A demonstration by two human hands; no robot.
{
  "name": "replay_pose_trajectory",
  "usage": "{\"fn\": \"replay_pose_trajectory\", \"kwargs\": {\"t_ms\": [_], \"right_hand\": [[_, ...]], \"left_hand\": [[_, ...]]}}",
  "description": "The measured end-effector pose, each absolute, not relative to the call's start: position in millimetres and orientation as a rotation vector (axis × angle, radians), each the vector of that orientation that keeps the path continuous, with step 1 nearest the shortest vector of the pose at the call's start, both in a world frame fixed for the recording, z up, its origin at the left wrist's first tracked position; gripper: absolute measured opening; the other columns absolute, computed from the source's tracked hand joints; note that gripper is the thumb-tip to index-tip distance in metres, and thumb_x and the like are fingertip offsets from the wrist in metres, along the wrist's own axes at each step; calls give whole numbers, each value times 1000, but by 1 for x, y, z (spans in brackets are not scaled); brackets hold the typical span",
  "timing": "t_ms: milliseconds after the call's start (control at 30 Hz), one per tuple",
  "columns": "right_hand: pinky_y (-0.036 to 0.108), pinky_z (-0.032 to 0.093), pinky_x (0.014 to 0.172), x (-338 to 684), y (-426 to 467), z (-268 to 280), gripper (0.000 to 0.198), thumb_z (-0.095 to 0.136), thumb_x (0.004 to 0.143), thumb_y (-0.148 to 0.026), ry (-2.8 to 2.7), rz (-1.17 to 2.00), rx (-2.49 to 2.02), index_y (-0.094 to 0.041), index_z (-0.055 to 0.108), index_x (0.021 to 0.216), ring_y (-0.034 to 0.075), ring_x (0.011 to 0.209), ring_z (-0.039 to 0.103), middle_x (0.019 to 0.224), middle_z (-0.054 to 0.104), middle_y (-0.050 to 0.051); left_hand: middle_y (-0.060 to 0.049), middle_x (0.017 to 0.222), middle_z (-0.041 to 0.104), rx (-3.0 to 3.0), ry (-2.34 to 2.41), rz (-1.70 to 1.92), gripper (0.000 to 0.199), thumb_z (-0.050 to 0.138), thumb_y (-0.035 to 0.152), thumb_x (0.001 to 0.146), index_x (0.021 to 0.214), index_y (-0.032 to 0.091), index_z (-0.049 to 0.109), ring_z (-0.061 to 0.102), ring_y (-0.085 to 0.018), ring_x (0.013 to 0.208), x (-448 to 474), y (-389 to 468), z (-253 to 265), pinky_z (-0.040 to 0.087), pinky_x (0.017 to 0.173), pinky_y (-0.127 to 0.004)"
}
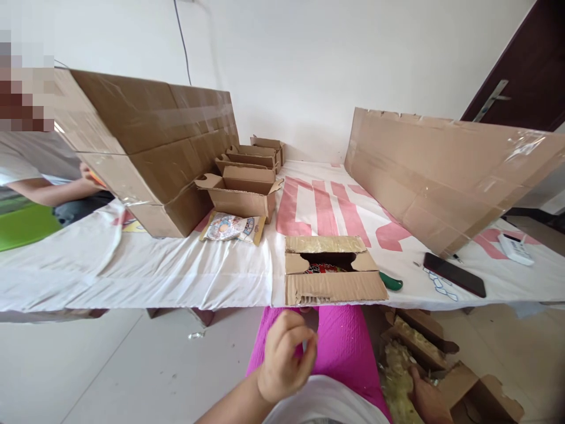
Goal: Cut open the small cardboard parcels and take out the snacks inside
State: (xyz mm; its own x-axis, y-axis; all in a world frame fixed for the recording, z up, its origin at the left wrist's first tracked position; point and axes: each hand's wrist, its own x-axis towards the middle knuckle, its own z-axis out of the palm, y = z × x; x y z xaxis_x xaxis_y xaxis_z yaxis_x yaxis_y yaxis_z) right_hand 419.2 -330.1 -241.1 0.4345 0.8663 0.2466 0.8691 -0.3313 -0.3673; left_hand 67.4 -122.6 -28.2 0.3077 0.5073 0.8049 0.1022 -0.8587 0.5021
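Note:
My left hand [289,356] is raised over my lap, fingers curled and thumb closed against them in a loop; nothing shows in it. Low on the right, my right hand [427,396] reaches down beside crumpled yellowish tape or plastic [397,377] and cardboard boxes [470,388]. Its fingers are mostly hidden, so its grip is unclear. In front of me at the table edge sits a small cardboard box [335,287]. Its top is partly open, and a red-and-black printed packet [324,268] shows inside. A green object [391,281] lies against its right side.
Several open boxes [242,194] line the left, with a printed snack packet [233,228] before them. Large cardboard panels stand left [150,135] and right [441,171]. A phone [454,274] and a white device [515,248] lie right. Another person's arm [66,189] is far left.

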Motion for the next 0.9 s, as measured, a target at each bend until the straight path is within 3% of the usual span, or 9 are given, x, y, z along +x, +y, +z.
{"fn": "replay_pose_trajectory", "kwargs": {"t_ms": [100, 200, 300, 400, 500, 567, 633, 733, 900], "right_hand": [[51, 49, 52, 415, -333, -246, 16, 47, 60, -18, -1541, -114, -2200, -30, 54, 68, 40, 59, 66, 54, 60, 10], [51, 50, 54, 413, -331, -245, 15, 48, 60, -14, -1539, -147, -2195, -28, 52, 61, 38, 59, 66, 61, 62, 12], [48, 52, 54, 416, -326, -243, 15, 48, 61, -13, -1482, -140, -2197, -28, 53, 59, 35, 59, 67, 63, 62, 11], [45, 54, 52, 425, -323, -243, 8, 51, 63, -24, -1431, -60, -2206, -29, 55, 58, 33, 56, 67, 60, 63, 10], [47, 54, 51, 432, -318, -243, 9, 54, 66, -36, -1409, -27, -2218, -30, 58, 60, 34, 55, 66, 58, 62, 10], [50, 54, 54, 433, -311, -240, 15, 53, 72, -40, -1388, -27, -2197, -30, 60, 64, 36, 60, 67, 62, 64, 10], [50, 56, 61, 431, -298, -230, 20, 50, 80, -41, -1375, -19, -2167, -28, 62, 71, 35, 67, 69, 69, 66, 9], [48, 56, 71, 423, -267, -199, 26, 46, 88, -43, -1366, -57, -2085, -24, 64, 84, 31, 77, 69, 80, 68, 9], [40, 54, 74, 395, -217, -108, 22, 46, 94, -36, -1371, -302, -1757, -20, 61, 92, 23, 81, 63, 86, 65, 8]], "left_hand": [[-8, 106, 55, 2351, 821, 1791, 46, 64, 3, 76, 115, 24, 51, 55, -23, 103, 55, -101, -9, 49, 84, -38], [-12, 125, 58, 2588, 679, 1481, 44, 59, 7, 81, 121, 24, 53, 47, -30, 127, 49, -75, 15, 42, 100, -48], [-7, 106, 69, 2534, 446, 1251, 25, 54, 15, 88, 111, 23, 61, 61, -24, 109, 51, -55, 30, 42, 98, -43], [-5, 90, 70, 2205, 643, 1220, 16, 52, 27, 92, 101, 20, 64, 65, -19, 83, 61, -43, 35, 47, 80, -33], [3, 66, 58, 1915, 882, 1150, 24, 52, 34, 91, 107, 19, 59, 54, -13, 60, 71, -34, 37, 40, 58, -24], [8, 57, 44, 1881, 919, 1123, 27, 52, 33, 90, 113, 19, 55, 46, -11, 53, 75, -30, 39, 35, 55, -23], [8, 58, 40, 1915, 930, 1125, 28, 51, 30, 90, 116, 20, 53, 46, -11, 55, 77, -28, 40, 36, 57, -23], [7, 63, 47, 1976, 955, 1127, 27, 48, 28, 91, 117, 21, 51, 51, -12, 60, 77, -29, 39, 39, 62, -24], [-3, 96, 65, 2017, 993, 1170, 26, 49, 26, 88, 114, 21, 51, 60, -15, 78, 77, -30, 37, 44, 74, -29]]}}
